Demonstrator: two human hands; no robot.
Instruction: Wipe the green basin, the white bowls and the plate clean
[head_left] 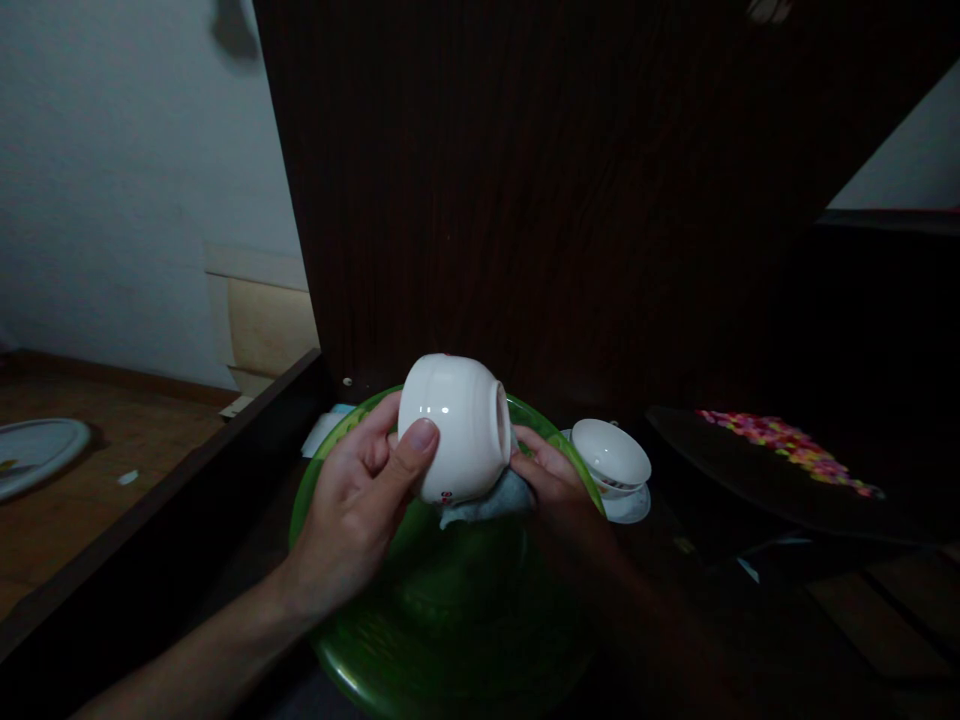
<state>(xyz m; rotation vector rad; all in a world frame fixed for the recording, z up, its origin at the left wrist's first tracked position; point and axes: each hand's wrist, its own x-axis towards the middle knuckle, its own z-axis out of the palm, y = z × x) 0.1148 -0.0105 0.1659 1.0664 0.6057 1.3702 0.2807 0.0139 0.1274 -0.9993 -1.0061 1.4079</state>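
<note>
A white bowl with small red marks is tipped on its side above a green basin. My left hand grips its rim side, the thumb lying on the outer wall. On the other side, my right hand is closed on a wet-looking grey-blue cloth, close against the bowl's foot. Part of the cloth hangs under the bowl. The bowl's inside faces away from me and is hidden, as are most of the right fingers.
Right of the basin, another white bowl stands on a white plate. A dark panel rises behind. A dark wooden rail runs along the left. Farther right lies a dark item with a colourful pattern.
</note>
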